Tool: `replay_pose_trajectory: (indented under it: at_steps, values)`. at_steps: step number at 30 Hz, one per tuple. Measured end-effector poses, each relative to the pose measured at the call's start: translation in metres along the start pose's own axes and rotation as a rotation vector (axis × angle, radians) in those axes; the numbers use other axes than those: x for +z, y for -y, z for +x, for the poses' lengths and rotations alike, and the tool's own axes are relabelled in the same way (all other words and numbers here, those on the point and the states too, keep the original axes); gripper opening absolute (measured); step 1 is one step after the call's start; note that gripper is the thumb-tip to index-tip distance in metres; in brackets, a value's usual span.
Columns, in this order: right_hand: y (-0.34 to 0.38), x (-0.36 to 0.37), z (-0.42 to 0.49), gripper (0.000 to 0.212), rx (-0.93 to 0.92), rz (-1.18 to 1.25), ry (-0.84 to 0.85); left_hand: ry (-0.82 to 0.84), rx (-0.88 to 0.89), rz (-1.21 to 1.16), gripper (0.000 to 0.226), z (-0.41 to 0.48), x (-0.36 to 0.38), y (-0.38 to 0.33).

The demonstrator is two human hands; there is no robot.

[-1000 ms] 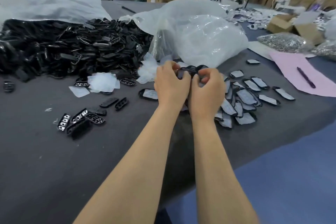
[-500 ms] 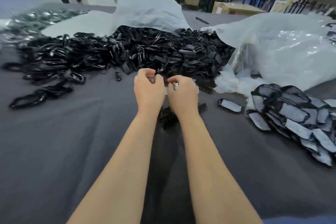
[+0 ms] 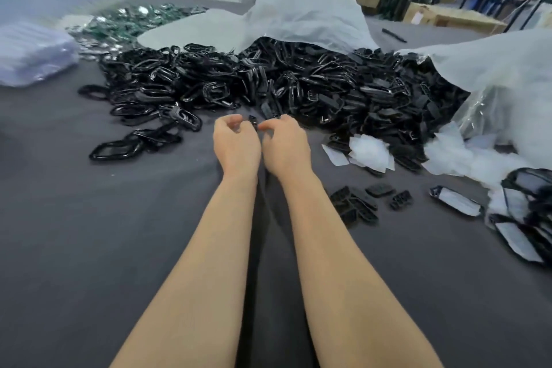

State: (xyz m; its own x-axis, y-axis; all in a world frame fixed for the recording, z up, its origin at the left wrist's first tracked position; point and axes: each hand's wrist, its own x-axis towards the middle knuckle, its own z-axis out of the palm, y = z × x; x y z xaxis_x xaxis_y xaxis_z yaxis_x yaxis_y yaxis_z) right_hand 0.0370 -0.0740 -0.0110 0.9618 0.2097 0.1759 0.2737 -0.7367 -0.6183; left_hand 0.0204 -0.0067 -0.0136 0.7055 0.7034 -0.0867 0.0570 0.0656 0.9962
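My left hand and my right hand are side by side over the dark grey table, fingers curled, just in front of a large heap of glossy black plastic parts. A small black part sits between their fingertips; both hands seem to pinch it, though most of it is hidden. The two forearms run straight up the middle of the view.
A white sack lies behind the heap and a clear plastic bag to its right. White film scraps, a few small black inserts and film-covered parts lie at right. Black ring frames lie at left.
My hands and the view have shifted left, from the film-covered parts at the right to the front of the black heap. The larger piece held one second ago is gone from my hands.
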Motion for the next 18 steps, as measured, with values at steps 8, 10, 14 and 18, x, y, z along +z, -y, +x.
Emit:
replay_pose_trajectory:
  at_steps: [8,10,14,18]
  values:
    - [0.007,0.020,0.022,0.046,0.163,-0.108,-0.028,0.005,-0.014,-0.022,0.014,0.018,0.005,-0.005]
    - [0.005,0.020,0.028,0.048,0.198,-0.095,-0.044,0.014,-0.023,-0.013,0.014,0.020,0.009,-0.005]
    - [-0.001,0.017,0.041,0.049,0.237,-0.114,-0.011,0.027,-0.009,-0.004,0.013,0.019,0.015,-0.004]
    - [-0.002,0.015,0.047,0.046,0.254,-0.122,-0.001,0.026,-0.006,0.030,0.013,0.019,0.018,-0.004]
